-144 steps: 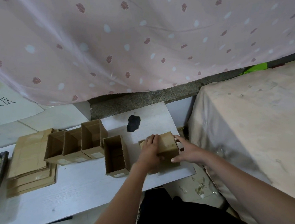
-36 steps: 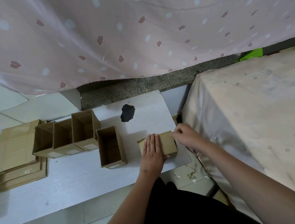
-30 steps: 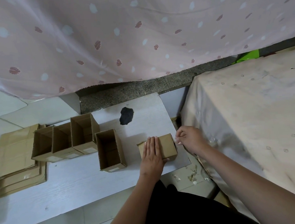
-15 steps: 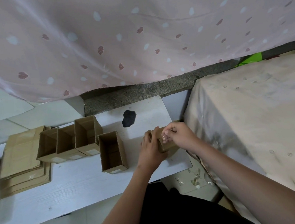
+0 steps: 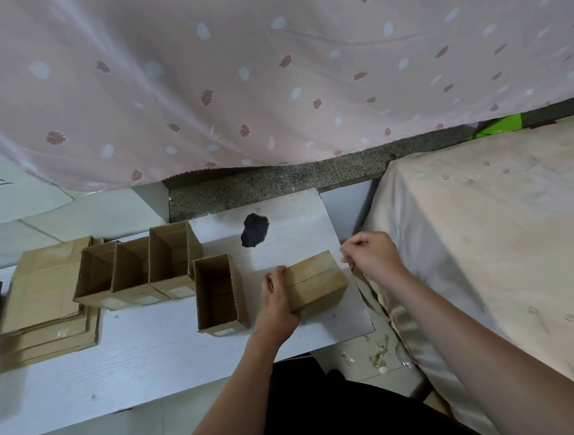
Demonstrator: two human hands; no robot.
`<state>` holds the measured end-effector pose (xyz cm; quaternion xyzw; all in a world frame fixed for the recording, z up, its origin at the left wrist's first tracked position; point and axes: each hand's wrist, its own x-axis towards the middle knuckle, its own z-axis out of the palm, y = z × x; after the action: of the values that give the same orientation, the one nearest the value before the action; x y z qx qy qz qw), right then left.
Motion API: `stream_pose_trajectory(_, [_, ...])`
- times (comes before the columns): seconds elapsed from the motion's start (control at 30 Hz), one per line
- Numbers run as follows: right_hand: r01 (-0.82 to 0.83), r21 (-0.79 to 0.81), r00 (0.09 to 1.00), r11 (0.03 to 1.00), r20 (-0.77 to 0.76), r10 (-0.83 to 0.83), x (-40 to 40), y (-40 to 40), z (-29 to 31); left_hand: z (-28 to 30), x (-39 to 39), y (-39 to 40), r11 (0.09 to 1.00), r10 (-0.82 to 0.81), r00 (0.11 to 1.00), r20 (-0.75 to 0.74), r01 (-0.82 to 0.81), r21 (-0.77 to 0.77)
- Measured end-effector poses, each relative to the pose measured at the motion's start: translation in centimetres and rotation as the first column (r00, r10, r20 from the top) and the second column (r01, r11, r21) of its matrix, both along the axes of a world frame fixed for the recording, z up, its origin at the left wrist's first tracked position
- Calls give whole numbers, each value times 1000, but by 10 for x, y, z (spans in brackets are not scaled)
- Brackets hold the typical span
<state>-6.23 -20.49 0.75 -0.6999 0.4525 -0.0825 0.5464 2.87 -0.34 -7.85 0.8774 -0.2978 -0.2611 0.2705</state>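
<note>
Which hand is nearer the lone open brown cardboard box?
Left: left hand beside the open box, gripping the closed brown carton; right hand beyond that carton.

Far left of the left hand's (image 5: pixel 276 298) grip on the closed carton (image 5: pixel 318 280), we read one handwritten character, 区, in black on a white sheet (image 5: pixel 9 201); the strokes beside it are cut off. The white labels (image 5: pixel 223 332) on the open cartons (image 5: pixel 216 291) nearer the grip are too small for us to read.

brown cardboard box (image 5: pixel 316 278) | flaps closed | lying tilted at table's right end
</note>
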Motion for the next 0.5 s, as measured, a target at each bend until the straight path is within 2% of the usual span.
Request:
stream_pose_trajectory(0.13, [-147,67,987,987,-62,151,3,-16,3,2,-3,2,993,4,999,37,-8,118])
stream_pose_trajectory(0.27, [-296,17,941,955,-164,295,0,-11,0,5,-7,-16,963,-182,932,313,105,248])
stream_pose_trajectory(0.37, [-307,63,941,949,-126,313,-3,-4,-5,1,-16,-27,932,-286,903,321,185,311])
stream_pose_trajectory(0.5, [-357,-128,925,925,-187,331,-3,3,-8,-7,-27,-34,939,-257,905,338,152,307])
